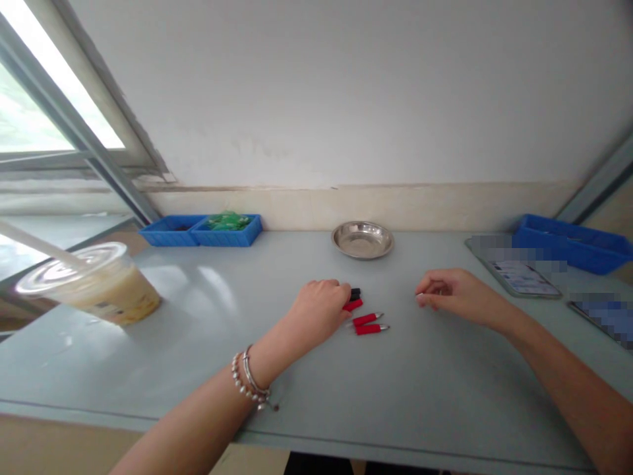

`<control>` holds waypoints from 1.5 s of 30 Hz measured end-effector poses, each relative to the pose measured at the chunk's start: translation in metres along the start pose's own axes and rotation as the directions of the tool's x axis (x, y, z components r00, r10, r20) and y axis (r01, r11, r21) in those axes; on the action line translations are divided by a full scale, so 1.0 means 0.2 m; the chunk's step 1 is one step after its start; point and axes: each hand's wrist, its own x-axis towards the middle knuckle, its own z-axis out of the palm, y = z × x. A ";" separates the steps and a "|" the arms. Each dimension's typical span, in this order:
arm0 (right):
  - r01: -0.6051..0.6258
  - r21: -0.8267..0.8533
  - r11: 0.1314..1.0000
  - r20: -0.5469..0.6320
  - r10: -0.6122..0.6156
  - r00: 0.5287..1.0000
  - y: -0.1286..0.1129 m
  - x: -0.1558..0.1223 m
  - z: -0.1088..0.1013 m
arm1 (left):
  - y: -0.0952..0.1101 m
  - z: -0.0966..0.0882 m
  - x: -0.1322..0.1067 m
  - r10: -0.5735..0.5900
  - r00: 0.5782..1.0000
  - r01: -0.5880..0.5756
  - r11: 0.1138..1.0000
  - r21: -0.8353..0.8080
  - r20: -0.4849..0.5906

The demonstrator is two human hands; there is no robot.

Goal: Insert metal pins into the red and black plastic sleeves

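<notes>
Single cam worn on the head, so it's looking forward and kinda down across the table (pixel 346 396) to the wall (pixel 346 99). Pretty close in: left hand (pixel 321 303) and right hand (pixel 452 293) sit just below mid-frame, with a window (pixel 30 119) poking in upper left.

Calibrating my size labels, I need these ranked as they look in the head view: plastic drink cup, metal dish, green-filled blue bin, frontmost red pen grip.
1. Plastic drink cup, helped by nearness to the camera
2. Metal dish and green-filled blue bin: too alike to rank
3. Frontmost red pen grip
</notes>
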 end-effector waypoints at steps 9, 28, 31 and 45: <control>0.057 0.173 0.983 -0.058 -0.047 0.997 -0.03 0.01 0.05 | 0.01 0.00 0.00 -0.028 0.999 0.028 1.000 -0.004 -0.037; 0.169 0.297 0.940 -0.126 -0.137 0.983 -0.11 0.00 0.18 | 0.08 0.06 -0.02 0.086 0.956 -0.157 0.958 -0.241 -0.280; 0.194 0.257 0.947 -0.160 -0.157 0.975 -0.12 -0.01 0.19 | 0.08 0.06 -0.02 0.091 0.954 -0.164 0.955 -0.246 -0.285; 0.181 0.122 0.976 -0.169 -0.159 0.973 -0.12 -0.02 0.18 | 0.08 0.06 -0.03 0.104 0.948 -0.175 0.960 -0.220 -0.302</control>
